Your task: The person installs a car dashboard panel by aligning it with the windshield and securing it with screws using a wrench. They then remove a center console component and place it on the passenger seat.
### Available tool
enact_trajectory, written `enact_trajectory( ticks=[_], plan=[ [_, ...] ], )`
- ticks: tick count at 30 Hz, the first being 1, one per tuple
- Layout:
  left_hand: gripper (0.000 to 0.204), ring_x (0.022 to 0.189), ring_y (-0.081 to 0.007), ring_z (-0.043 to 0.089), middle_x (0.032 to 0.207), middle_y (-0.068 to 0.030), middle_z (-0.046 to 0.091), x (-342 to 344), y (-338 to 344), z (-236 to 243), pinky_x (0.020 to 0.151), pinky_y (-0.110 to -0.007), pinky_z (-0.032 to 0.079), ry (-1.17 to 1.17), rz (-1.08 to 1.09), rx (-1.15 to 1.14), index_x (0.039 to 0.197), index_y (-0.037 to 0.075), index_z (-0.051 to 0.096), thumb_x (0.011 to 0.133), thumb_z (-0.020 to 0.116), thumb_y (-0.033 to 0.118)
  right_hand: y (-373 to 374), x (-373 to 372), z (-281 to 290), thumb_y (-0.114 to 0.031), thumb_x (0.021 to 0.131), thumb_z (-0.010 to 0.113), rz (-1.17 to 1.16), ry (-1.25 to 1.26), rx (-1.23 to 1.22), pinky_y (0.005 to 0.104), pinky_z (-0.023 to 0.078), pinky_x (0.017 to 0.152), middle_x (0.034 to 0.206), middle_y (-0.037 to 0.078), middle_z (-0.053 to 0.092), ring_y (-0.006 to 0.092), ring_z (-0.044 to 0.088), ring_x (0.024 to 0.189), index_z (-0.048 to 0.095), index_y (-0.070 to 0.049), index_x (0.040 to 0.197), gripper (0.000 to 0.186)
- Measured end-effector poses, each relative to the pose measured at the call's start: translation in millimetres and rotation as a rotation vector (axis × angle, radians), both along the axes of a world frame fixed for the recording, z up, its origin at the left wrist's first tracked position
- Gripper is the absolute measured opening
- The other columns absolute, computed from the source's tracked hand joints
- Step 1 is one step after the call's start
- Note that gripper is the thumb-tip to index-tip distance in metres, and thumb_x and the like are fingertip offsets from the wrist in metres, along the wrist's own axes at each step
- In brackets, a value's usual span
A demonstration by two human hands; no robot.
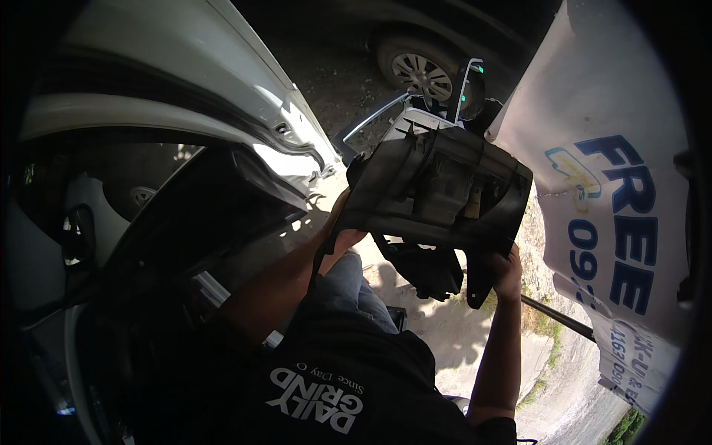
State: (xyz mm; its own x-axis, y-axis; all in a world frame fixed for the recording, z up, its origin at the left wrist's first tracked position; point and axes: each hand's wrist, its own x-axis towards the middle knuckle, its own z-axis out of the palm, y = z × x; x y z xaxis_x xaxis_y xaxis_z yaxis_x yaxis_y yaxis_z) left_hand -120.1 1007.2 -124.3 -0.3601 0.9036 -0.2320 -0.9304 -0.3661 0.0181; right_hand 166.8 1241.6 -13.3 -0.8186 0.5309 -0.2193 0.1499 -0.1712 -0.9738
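A large black moulded plastic car panel [445, 185], with recesses and tabs on its upper face, is held up in front of my body. My left hand [348, 236] grips its near left edge; the panel hides part of the fingers. At the near right corner, my right hand [508, 276] is closed around the edge, its fingertips partly behind the plastic. A black bracket-like part [426, 271] hangs below the panel's near side; whether it is joined to the panel I cannot tell.
To the left stands a white car body [170, 52] with a dark window panel [215, 193]. Silver trim strips with green clips [466, 85] lie beyond the panel, near a parked car's wheel [419, 73]. A white printed tarpaulin [593, 163] hangs at right, above a dark pole [560, 317].
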Motion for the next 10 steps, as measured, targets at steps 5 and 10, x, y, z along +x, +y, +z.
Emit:
enact_trajectory(
  ticks=[5,10],
  plan=[
    [0.045,0.108,-0.0367,0.073,0.130,-0.0260,0.066,-15,30,-10,0.089,-0.050,0.064,-0.014,0.023,0.039,0.142,-0.003,0.052,0.105,0.051,0.021,59,-33,-7,-0.024,0.088,0.062,0.047,-0.155,-0.023,0.0337,0.052,0.089,0.110,0.008,0.072,0.0182,0.066,0.100,0.068,0.003,0.124,0.045],
    [0.045,0.107,-0.0366,0.073,0.130,-0.0263,0.066,-17,49,-31,0.088,-0.050,0.064,0.033,0.040,0.115,0.143,-0.003,0.052,0.105,0.051,0.021,86,-25,-37,-0.027,0.092,0.058,0.049,-0.300,0.190,0.0350,0.053,0.089,0.112,0.011,0.073,0.0210,0.067,0.101,0.067,0.000,0.127,0.045]
  ],
)
